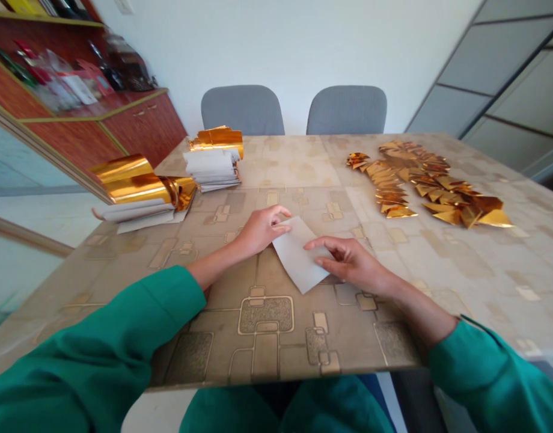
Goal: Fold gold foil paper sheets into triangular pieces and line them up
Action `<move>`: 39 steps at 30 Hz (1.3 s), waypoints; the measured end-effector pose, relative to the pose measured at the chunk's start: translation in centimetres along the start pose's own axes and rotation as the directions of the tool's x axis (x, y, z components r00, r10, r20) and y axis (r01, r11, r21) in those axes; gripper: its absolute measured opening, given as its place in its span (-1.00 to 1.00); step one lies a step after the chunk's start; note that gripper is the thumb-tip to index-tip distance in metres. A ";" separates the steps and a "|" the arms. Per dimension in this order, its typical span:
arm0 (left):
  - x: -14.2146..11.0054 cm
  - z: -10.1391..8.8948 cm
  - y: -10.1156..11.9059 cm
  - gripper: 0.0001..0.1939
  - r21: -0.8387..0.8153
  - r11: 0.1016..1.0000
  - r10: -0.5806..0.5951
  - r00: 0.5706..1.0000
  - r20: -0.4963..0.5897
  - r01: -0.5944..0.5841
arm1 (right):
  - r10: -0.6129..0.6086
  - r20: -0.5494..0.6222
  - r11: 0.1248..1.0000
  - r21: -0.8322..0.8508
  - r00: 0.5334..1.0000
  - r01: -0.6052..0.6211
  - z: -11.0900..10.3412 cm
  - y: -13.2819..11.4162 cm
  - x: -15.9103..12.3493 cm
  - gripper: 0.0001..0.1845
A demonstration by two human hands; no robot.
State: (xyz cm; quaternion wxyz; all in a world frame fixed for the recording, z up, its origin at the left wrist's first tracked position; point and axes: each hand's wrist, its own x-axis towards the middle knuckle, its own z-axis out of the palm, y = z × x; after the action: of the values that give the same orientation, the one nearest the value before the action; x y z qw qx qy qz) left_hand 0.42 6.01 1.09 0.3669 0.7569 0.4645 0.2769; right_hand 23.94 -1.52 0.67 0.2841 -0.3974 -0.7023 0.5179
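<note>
A small white sheet of paper (301,255) is held at a slant just above the patterned table, in front of me. My left hand (262,228) pinches its upper left corner between thumb and fingers. On the other side, my right hand (348,258) grips the right edge, with thumb and index finger over the white face. Part of that edge is hidden behind the right fingers. The paper's underside does not show.
Gold foil paper (132,180) lies curled over white sheets at the left. Behind it stands a stack of white-backed sheets (213,168). Several folded gold pieces (439,183) sit in rows at the right. Two grey chairs (243,109) stand beyond the patterned table (267,349).
</note>
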 end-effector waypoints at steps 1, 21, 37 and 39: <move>-0.2 0.2 -0.1 -0.75 0.117 0.992 0.049 0.998 -0.034 -0.045 | -0.007 -0.001 0.999 -0.031 1.000 0.007 0.0 0.2 0.0 -0.69; -9.3 3.9 2.9 -0.74 0.454 0.780 0.378 0.903 0.206 -0.430 | 0.022 0.196 0.990 -0.141 0.980 0.005 -1.8 -1.7 -1.1 -0.67; -9.7 4.1 2.8 -0.51 0.226 0.915 0.336 0.941 0.029 -0.334 | -0.040 -0.037 0.944 -0.329 0.998 0.026 -0.9 -0.6 -0.2 -0.82; -9.6 4.0 2.6 -0.56 0.257 0.893 0.372 0.927 0.041 -0.369 | -0.078 -0.079 0.900 -0.434 0.994 0.036 -0.6 -0.4 0.0 -0.83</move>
State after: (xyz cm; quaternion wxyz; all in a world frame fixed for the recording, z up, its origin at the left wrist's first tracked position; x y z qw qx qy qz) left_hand 0.82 -4.67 0.14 0.2026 0.8718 0.3459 0.2817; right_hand 24.37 -1.25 1.22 0.2372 -0.4536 -0.7966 0.3215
